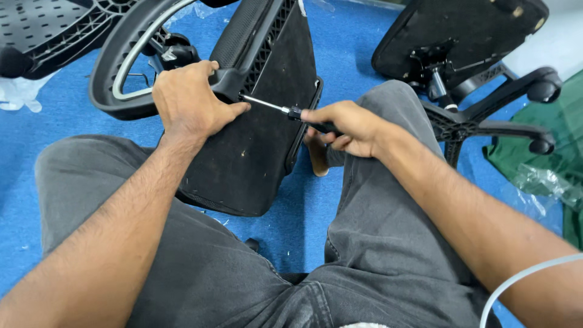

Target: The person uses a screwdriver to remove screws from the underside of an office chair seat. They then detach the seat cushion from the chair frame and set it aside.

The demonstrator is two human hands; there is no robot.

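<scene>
Black fabric is covering the underside of an office chair seat point(255, 152), which is lying upside down across the lap of a person sitting on a blue floor point(73, 103). The person's left hand point(191, 100) is pressing down on the seat, its fingers curled closed around the black plastic armrest bracket point(231, 82) at the seat's upper edge. The right hand point(349, 127) is hovering just off the seat's right edge, wrapped tightly around the dark handle of a screwdriver point(285, 109). The thin metal shaft of the tool is reaching leftward over the seat, and its tip is meeting the bracket just beside the left thumb. The person's legs, in grey jeans point(376, 243), are lying under and on either side of the seat. Above the seat, a curved mesh chair back point(121, 73) with a pale inner rim is lying flat. To the upper right of the seat, well apart, a second chair seat on a wheeled base point(486, 121) is tipped on its side, with crumpled clear plastic wrap point(540, 182) near it
</scene>
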